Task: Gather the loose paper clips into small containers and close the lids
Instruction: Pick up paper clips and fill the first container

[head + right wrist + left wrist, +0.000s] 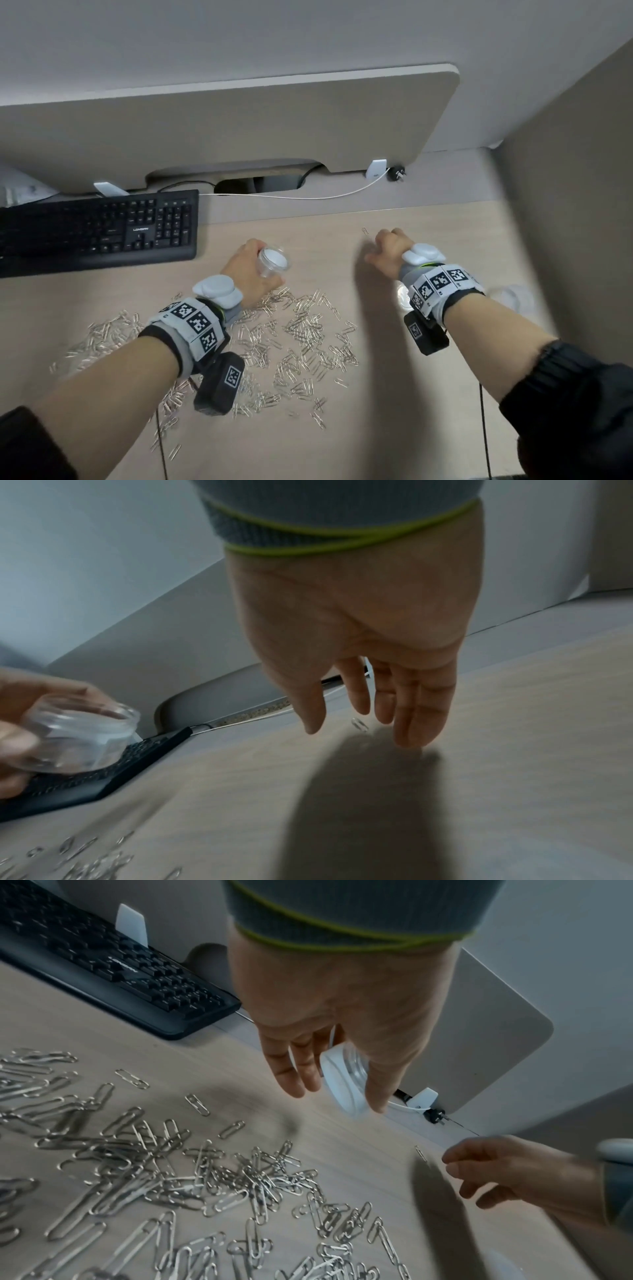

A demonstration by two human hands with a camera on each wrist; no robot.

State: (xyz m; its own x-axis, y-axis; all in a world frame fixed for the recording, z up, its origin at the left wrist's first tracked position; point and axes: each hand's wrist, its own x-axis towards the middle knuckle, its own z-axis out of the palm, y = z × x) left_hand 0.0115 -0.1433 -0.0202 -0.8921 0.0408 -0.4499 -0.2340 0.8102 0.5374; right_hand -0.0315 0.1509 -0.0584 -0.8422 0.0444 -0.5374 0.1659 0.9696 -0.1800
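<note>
My left hand grips a small clear container above the desk, fingers and thumb curled round its wall. In the right wrist view the container is tilted with its open mouth toward the right. A wide scatter of silver paper clips covers the desk below and behind that hand. My right hand hovers low over the desk with relaxed fingers and holds nothing. A single paper clip lies just beyond its fingertips, also seen as the lone clip.
A black keyboard lies at the back left. A white cable runs along the rear under a beige partition panel. Another clear container, blurred, sits to the right of my right wrist. A side wall bounds the desk at right.
</note>
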